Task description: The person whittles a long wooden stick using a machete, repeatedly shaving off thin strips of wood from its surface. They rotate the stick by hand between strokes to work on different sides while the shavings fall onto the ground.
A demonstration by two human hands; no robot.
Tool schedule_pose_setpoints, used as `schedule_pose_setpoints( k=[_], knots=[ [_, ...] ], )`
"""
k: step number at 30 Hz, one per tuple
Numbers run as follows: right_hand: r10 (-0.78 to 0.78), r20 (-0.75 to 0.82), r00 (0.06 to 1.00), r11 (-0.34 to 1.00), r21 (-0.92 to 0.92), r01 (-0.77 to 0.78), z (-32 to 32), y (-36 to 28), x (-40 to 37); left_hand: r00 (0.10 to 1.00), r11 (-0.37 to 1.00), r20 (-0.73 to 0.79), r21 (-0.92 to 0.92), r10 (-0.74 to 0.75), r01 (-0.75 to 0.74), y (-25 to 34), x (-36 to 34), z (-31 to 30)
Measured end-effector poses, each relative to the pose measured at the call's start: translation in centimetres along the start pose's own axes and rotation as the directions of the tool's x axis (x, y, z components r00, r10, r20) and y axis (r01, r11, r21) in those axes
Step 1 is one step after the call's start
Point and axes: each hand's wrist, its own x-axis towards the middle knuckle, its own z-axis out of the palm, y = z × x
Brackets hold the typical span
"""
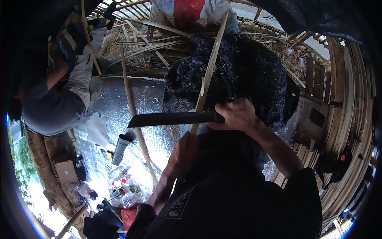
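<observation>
A long pale bamboo strip (211,65) runs from the top centre down towards my body, over dark patterned cloth. Around its lower end my left hand (186,149) is closed. My right hand (236,114) grips the handle of a large dark-bladed knife (171,119). The blade points left and lies across the strip, just above my left hand. A thin curl and a raised sliver show on the strip above the blade. The fingertips of my left hand are partly hidden.
Another person (55,103) sits at the left. A silvery sheet (111,93) covers the floor, with a bent pole (133,107), a dark cylinder (120,149) and plastic bags on it. Split bamboo (159,49) lies behind; long slats (340,95) line the right.
</observation>
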Motion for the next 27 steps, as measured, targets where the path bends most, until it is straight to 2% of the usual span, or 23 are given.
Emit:
schedule_pose_setpoints(
  k=[1, 2, 4, 5, 6, 7, 8, 10, 11, 12, 13, 14, 15, 16, 17, 18, 19, 20, 22, 23, 25, 26, 27],
  knots=[
    [-0.055, -0.118, 0.992, 0.998, -0.027, 0.052, -0.2, 1.1, 0.1, 0.987, 0.975, 0.006, 0.156, 0.162, -0.161, 1.3, 0.6, -0.9],
    [-0.047, -0.122, 0.991, 0.999, -0.032, 0.044, -0.2, 2.5, 0.6, 0.985, 0.973, 0.010, 0.154, 0.171, -0.170, 2.1, 0.9, -1.4],
    [0.182, -0.174, 0.968, 0.982, -0.017, -0.188, -0.1, 4.6, 1.5, 0.980, 0.967, -0.025, 0.169, 0.199, -0.192, 3.4, 0.8, -1.9],
    [0.160, -0.220, 0.962, 0.982, -0.061, -0.178, -0.3, 4.2, 1.8, 0.980, 0.968, -0.041, 0.168, 0.195, -0.185, 3.3, 0.6, -1.7],
    [0.142, -0.232, 0.962, 0.984, -0.072, -0.163, -0.3, 3.7, 2.4, 0.984, 0.984, 0.047, -0.033, -0.171, 0.173, 2.7, 0.9, -1.7],
    [0.149, -0.241, 0.959, 0.986, -0.038, -0.162, -0.1, 2.8, 2.4, 0.850, 0.834, 0.212, -0.187, -0.482, 0.519, 2.3, 1.3, -1.9],
    [0.162, -0.246, 0.956, 0.986, -0.002, -0.167, 0.0, 1.6, 2.1, 0.855, 0.839, 0.209, -0.184, -0.475, 0.511, 2.3, 1.6, -1.9],
    [-0.026, -0.171, 0.985, 1.000, -0.018, 0.023, -1.5, -0.1, 1.3, 0.964, 0.959, 0.068, -0.104, -0.256, 0.262, 2.5, 2.5, -1.8],
    [-0.090, -0.233, 0.968, 0.996, -0.013, 0.090, -1.5, 0.4, 1.5, 0.968, 0.963, 0.064, -0.101, -0.243, 0.249, 2.5, 2.9, -1.8],
    [-0.147, -0.291, 0.945, 0.989, -0.009, 0.151, -1.4, 0.9, 1.4, 1.000, 1.000, 0.016, -0.014, -0.016, 0.016, 2.6, 3.1, -2.0],
    [-0.017, -0.282, 0.959, 1.000, -0.027, 0.010, -2.0, 2.7, 1.9, 0.977, 0.974, -0.010, 0.079, 0.213, -0.211, 2.8, 3.2, -2.1],
    [0.111, -0.272, 0.956, 0.991, -0.044, -0.128, -2.6, 5.1, 2.8, 0.976, 0.973, -0.006, 0.076, 0.218, -0.217, 3.2, 2.8, -2.2],
    [0.183, -0.317, 0.931, 0.981, -0.007, -0.195, -2.8, 7.1, 3.5, 0.998, 0.998, 0.020, -0.026, 0.052, -0.051, 3.8, 2.4, -2.5],
    [0.146, -0.326, 0.934, 0.983, -0.063, -0.175, -3.0, 7.3, 3.8, 0.991, 0.984, 0.056, -0.125, -0.121, 0.127, 4.6, 2.1, -2.7],
    [0.159, -0.299, 0.941, 0.981, -0.064, -0.186, -3.2, 6.8, 4.1, 0.992, 0.985, 0.035, -0.126, -0.117, 0.121, 5.4, 2.7, -3.3],
    [0.181, -0.282, 0.942, 0.976, -0.067, -0.207, -3.3, 6.2, 4.3, 0.904, 0.860, 0.159, -0.280, -0.397, 0.427, 6.0, 4.0, -4.3],
    [0.188, -0.358, 0.915, 0.966, -0.103, -0.238, -3.0, 5.4, 4.4, 0.718, 0.616, 0.336, -0.370, -0.610, 0.696, 6.3, 4.6, -4.9],
    [0.195, -0.361, 0.912, 0.963, -0.104, -0.247, -2.9, 4.2, 3.8, 0.720, 0.621, 0.341, -0.365, -0.605, 0.694, 6.0, 4.6, -4.8],
    [0.071, -0.166, 0.984, 0.997, -0.009, -0.074, -2.8, 2.6, 2.6, 0.947, 0.904, 0.145, -0.284, -0.287, 0.318, 4.6, 5.0, -3.6],
    [0.075, -0.169, 0.983, 0.997, -0.011, -0.078, -2.8, 2.3, 2.2, 0.948, 0.906, 0.147, -0.283, -0.283, 0.315, 4.3, 5.1, -3.0],
    [-0.197, -0.251, 0.948, 0.980, -0.046, 0.192, -2.7, 1.9, 1.9, 0.993, 0.993, 0.023, -0.019, -0.114, 0.114, 4.0, 5.3, -2.2],
    [-0.193, -0.257, 0.947, 0.981, -0.049, 0.187, -3.1, 3.5, 2.3, 0.994, 0.994, 0.026, -0.015, -0.107, 0.107, 4.4, 4.9, -2.6],
    [-0.007, -0.324, 0.946, 0.996, -0.091, -0.024, -4.0, 6.5, 2.9, 0.942, 0.932, 0.136, -0.160, -0.305, 0.325, 5.3, 4.0, -3.2]
  ],
)
